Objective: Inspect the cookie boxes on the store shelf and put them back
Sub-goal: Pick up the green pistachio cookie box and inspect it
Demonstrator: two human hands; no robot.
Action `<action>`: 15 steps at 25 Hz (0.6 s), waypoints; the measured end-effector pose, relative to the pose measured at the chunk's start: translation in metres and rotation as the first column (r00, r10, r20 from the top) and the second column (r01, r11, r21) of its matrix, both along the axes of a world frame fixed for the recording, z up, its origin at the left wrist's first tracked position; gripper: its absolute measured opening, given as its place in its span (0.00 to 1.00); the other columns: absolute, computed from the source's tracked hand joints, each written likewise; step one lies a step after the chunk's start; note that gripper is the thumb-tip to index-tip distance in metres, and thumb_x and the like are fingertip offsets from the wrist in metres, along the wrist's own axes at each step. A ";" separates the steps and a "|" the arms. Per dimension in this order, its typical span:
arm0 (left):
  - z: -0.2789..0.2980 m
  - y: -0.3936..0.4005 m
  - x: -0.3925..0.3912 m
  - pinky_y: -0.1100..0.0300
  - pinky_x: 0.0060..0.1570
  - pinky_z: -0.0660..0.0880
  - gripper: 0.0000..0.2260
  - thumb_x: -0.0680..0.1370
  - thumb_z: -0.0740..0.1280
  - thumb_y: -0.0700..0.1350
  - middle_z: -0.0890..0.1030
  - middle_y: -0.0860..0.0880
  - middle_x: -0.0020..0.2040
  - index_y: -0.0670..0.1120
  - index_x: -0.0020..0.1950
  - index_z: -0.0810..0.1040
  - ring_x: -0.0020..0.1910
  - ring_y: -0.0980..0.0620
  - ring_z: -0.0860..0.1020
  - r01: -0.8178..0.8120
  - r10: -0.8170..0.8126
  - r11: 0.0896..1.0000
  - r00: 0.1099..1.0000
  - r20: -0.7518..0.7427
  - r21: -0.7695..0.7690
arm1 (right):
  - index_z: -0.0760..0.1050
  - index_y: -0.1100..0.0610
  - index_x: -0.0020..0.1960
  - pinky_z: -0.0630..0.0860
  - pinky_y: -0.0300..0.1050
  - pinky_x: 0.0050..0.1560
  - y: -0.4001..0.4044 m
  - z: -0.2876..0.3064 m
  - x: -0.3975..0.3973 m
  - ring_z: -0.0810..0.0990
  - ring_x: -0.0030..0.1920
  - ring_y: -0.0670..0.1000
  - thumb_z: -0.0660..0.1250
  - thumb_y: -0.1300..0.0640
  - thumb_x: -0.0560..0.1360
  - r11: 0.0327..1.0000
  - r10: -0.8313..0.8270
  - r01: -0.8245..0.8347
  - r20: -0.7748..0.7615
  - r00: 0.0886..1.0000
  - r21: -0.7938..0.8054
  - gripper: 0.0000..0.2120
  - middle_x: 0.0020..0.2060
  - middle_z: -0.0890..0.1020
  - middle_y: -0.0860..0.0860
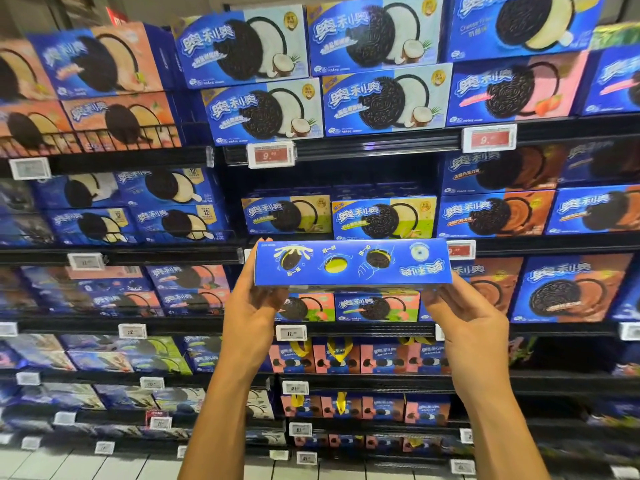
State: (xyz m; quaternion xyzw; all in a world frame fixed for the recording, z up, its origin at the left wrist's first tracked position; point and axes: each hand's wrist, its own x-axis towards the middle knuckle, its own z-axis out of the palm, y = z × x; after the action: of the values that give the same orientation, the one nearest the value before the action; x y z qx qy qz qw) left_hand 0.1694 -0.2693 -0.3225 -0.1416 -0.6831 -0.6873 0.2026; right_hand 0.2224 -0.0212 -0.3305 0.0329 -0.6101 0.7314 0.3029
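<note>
I hold a blue cookie box between my two hands, its narrow side facing me, upside down. My left hand grips its left end, my right hand its right end, the shelf just beyond them.

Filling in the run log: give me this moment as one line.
phase: inspecting | left hand: holds blue cookie box | right hand: holds same box | box: narrow side to camera, print upside down | place: off shelf
</note>
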 end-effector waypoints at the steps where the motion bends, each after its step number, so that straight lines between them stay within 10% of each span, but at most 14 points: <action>1: 0.000 -0.002 0.000 0.72 0.48 0.76 0.28 0.78 0.62 0.26 0.82 0.67 0.55 0.52 0.73 0.70 0.57 0.65 0.79 -0.001 0.001 1.000 1.000 0.001 -0.019 | 0.81 0.45 0.60 0.78 0.31 0.52 -0.001 0.000 0.000 0.83 0.57 0.39 0.72 0.58 0.74 1.000 -0.007 0.007 0.003 1.000 0.002 0.17 0.54 0.86 0.40; 6: 0.002 -0.010 0.004 0.71 0.46 0.77 0.23 0.76 0.71 0.50 0.84 0.60 0.54 0.48 0.70 0.74 0.53 0.62 0.81 0.061 -0.060 0.997 0.998 0.028 -0.046 | 0.82 0.48 0.61 0.75 0.50 0.67 0.002 -0.001 0.000 0.78 0.66 0.43 0.73 0.50 0.71 0.998 -0.049 0.050 0.044 0.998 -0.028 0.19 0.64 0.82 0.46; 15: 0.004 -0.002 0.005 0.64 0.42 0.80 0.20 0.72 0.71 0.57 0.86 0.49 0.55 0.53 0.62 0.81 0.50 0.51 0.85 0.128 -0.153 0.980 0.976 0.157 0.155 | 0.82 0.52 0.63 0.78 0.47 0.54 0.004 -0.006 -0.005 0.84 0.57 0.52 0.64 0.54 0.81 0.957 0.105 -0.069 0.116 0.988 -0.282 0.13 0.55 0.86 0.51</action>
State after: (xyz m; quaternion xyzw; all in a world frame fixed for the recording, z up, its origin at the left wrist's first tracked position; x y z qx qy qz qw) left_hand 0.1741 -0.2713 -0.3180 -0.1160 -0.6347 -0.7568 0.1046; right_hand 0.2172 -0.0173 -0.3365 -0.0305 -0.5182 0.8227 0.2317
